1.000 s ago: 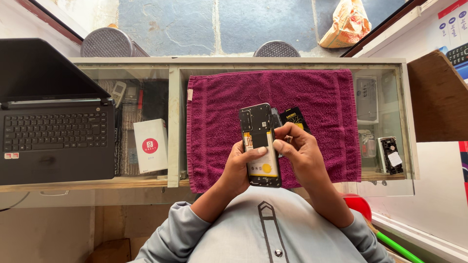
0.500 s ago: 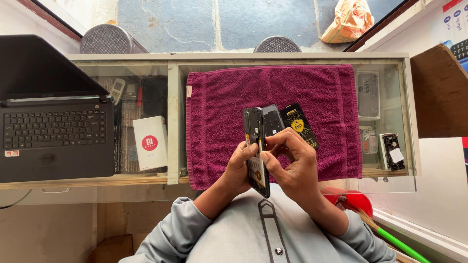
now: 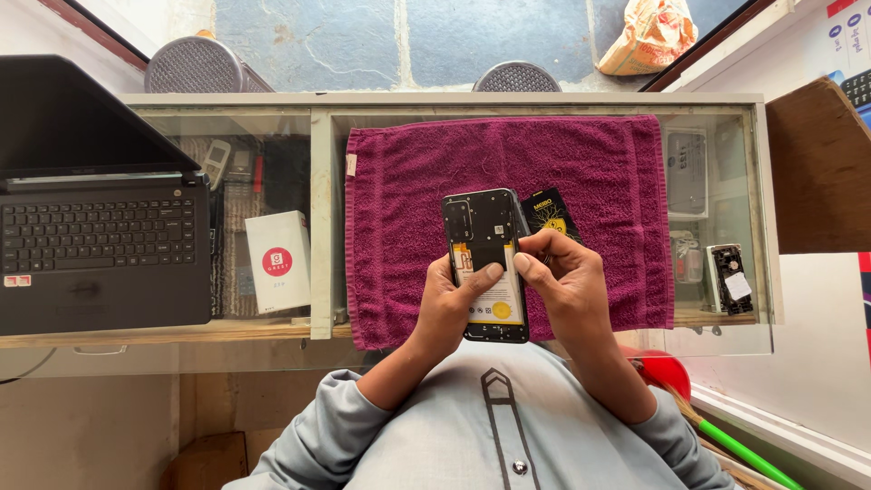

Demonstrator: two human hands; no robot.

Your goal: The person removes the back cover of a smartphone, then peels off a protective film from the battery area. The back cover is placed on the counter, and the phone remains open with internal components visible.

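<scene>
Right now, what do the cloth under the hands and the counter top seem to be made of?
The magenta cloth looks like cotton terry towelling: a matte, looped pile and a hemmed edge. The counter top seems to be clear glass in a pale frame: small devices on the shelf below show through it, and it shines faintly.

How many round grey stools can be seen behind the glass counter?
2. One stool is at the upper left, above the laptop; the other is above the towel. Both are partly hidden.
</scene>
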